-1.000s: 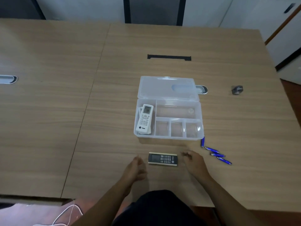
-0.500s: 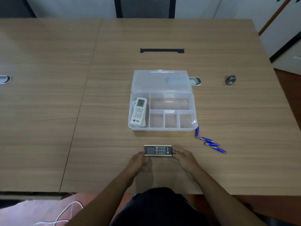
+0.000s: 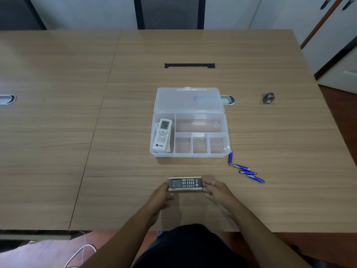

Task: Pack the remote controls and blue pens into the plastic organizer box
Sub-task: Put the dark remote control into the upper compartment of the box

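Note:
A clear plastic organizer box point(image 3: 201, 154) stands open in the middle of the table, lid folded back. A white remote point(image 3: 162, 135) lies in its left compartment, on top of another white one. The other compartments hold nothing. A dark remote with a beige edge point(image 3: 185, 183) lies crosswise near the front edge. My left hand point(image 3: 161, 198) grips its left end and my right hand point(image 3: 217, 191) holds its right end. Several blue pens point(image 3: 246, 171) lie on the table to the right of the box's front corner.
A small grey object point(image 3: 268, 97) sits at the right on the wooden table point(image 3: 77, 132). A metal cable grommet point(image 3: 229, 99) lies behind the lid, and a black slot point(image 3: 189, 65) further back. A chair point(image 3: 170, 12) stands beyond the far edge.
Both hands have closed in from either side of the dark remote and now hold its two ends. The view has shifted, so the box and pens appear further from me.

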